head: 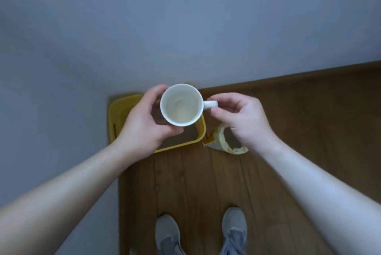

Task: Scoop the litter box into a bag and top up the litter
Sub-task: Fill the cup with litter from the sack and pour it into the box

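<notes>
Grips white mug with left hand curled round body, pinches handle with right hand, above yellow litter box; bag below right wrist.

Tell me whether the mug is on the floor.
No: the left hand and right hand hold the mug up over the yellow box.

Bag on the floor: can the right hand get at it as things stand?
Probably not yet: the right hand pinches the white mug by its handle. The way itself looks free: the bag lies open on the floor below it, nothing between.
</notes>
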